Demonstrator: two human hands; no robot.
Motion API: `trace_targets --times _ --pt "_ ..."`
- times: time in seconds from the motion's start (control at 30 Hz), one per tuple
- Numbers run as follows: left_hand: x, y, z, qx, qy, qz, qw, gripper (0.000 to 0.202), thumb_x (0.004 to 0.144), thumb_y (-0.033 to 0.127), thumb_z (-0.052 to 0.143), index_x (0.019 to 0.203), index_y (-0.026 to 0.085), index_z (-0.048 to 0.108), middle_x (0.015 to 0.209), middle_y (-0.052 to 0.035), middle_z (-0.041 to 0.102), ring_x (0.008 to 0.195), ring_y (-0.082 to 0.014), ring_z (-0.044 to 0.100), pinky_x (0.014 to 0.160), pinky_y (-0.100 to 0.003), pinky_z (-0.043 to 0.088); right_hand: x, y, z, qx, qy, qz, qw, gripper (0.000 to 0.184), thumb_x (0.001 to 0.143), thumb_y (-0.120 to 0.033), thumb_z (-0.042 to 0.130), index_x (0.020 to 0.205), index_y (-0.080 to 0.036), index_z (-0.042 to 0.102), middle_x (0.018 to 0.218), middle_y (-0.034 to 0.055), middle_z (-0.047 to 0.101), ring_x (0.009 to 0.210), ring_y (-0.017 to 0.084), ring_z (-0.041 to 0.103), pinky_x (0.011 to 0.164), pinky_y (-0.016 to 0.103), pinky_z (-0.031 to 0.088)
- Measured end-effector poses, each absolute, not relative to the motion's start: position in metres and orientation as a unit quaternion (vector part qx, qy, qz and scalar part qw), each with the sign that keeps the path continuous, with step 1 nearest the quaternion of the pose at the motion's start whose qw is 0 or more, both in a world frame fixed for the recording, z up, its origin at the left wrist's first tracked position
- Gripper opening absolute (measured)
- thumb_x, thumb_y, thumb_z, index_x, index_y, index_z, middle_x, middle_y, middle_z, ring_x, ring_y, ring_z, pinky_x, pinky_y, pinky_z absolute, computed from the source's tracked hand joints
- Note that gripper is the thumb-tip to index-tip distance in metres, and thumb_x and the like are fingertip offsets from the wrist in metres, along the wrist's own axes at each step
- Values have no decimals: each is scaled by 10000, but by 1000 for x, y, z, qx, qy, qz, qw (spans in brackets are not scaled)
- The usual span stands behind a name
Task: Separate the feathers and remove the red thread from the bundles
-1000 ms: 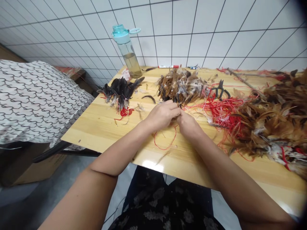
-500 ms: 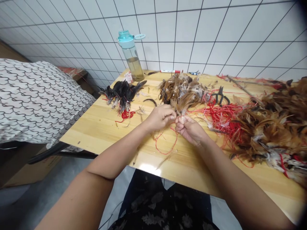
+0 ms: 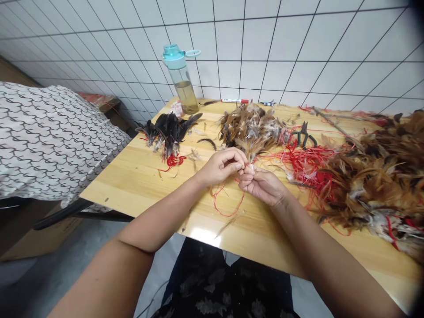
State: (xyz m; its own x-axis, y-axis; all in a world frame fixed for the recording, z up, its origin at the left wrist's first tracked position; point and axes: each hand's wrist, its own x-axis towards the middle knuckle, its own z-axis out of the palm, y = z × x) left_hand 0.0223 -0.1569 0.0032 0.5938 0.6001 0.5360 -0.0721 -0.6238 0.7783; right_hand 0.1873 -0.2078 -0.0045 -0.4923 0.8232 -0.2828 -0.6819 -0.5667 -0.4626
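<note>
My left hand (image 3: 220, 166) and my right hand (image 3: 263, 185) meet above the middle of the wooden table (image 3: 139, 176). Both are closed in a pinch on a small bunch of brown feathers (image 3: 251, 152) at its quill end. A red thread (image 3: 228, 201) hangs from my fingers and loops onto the table below them. Just behind my hands lies a heap of brown feathers (image 3: 248, 126).
A bundle of black feathers (image 3: 168, 128) tied with red thread lies at the left. Black pliers (image 3: 303, 134) rest on tangled red threads (image 3: 308, 161). A large brown feather pile (image 3: 380, 172) fills the right. A water bottle (image 3: 180, 79) and red marker (image 3: 235, 101) stand by the tiled wall. A patterned cushion (image 3: 49, 141) lies left.
Both hands have lifted a little off the table with the feather bunch. My right hand has turned palm-up, and the thread loop hangs lower.
</note>
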Motion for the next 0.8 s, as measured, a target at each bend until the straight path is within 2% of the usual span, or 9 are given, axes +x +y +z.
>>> trace_targets --times 0.17,0.33,0.47,0.57,0.67,0.8 --pt "22 -163 -1 711 178 410 543 215 846 331 632 795 126 589 972 -81 611 772 -102 593 702 -238 490 187 -208 -8 -221 -148 864 428 185 768 33 509 753 -150 493 679 -30 457 543 28 407 541 121 414" --pt "25 -167 -4 614 187 414 645 228 833 318 653 771 128 543 1022 -81 647 742 -83 608 714 -242 495 187 -208 -11 -186 -158 867 434 180 761 29 524 705 -136 483 748 0 514 564 22 422 561 129 436" --pt "27 -166 -5 592 204 417 658 227 850 336 632 806 131 548 902 -52 658 657 -64 579 647 -215 475 185 -209 -13 -166 -164 872 430 154 783 19 519 738 -127 507 759 1 521 559 20 421 556 133 437" --pt "28 -164 -5 592 216 426 649 224 856 342 624 818 129 566 842 -33 634 691 -72 582 651 -204 471 183 -210 -13 -168 -165 875 424 161 802 11 511 738 -136 499 735 -11 503 546 21 407 541 128 427" --pt "26 -164 -5 590 223 426 648 210 851 333 631 843 126 594 832 -33 628 755 -87 600 690 -206 483 183 -211 -13 -168 -168 877 418 184 805 5 513 702 -141 472 742 -9 513 540 19 399 538 128 426" --pt "22 -165 1 597 222 391 665 223 805 306 686 924 130 619 866 -40 653 695 -82 614 665 -213 492 183 -212 -11 -165 -176 875 419 152 797 -2 532 732 -135 497 771 -7 540 540 10 403 539 121 428"
